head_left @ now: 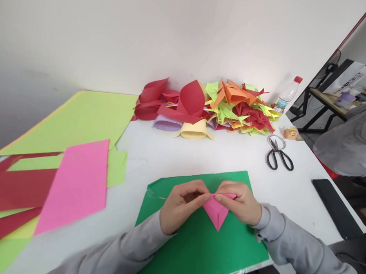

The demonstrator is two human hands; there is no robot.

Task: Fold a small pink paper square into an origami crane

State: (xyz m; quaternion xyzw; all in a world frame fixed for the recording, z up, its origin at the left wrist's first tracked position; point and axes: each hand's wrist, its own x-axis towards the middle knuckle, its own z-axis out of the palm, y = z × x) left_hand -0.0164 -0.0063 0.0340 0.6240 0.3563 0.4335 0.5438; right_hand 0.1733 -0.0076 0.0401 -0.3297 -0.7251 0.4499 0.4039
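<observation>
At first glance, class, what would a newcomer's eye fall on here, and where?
The small folded pink paper, pinched by the left hand and right hand over the green board, stands out first. Beyond it, bright orange, red and lime folded paper pieces are heaped near the wall. At the left, a large pink sheet overlaps red sheets.

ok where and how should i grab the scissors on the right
By the black handle loops of the scissors, probably coming from the near side with the right hand once it lets go of the pink paper. The scissors lie with the loops toward the wearer and the blades pointing away.
</observation>
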